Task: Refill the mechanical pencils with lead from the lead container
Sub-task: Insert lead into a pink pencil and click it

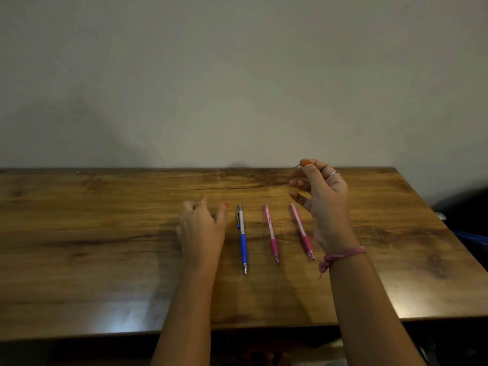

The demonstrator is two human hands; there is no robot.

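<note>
While a single thin lead (290, 170) is pinched between thumb and fingertip of the right hand (323, 202), raised just right of the blue mechanical pencil (243, 240), no pencil has been opened yet, so all the refilling looks left. Two pink pencils (272, 233) are laid right of the blue one. The left hand (202, 228) is rested just left of it, fingers loosely curled, grip hard to tell; no lead container can be seen.

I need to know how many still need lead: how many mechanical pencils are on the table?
3, side by side between the hands: blue pencil leftmost, a pink pencil in the middle, another pink pencil rightmost. The left hand might hide more.
</note>
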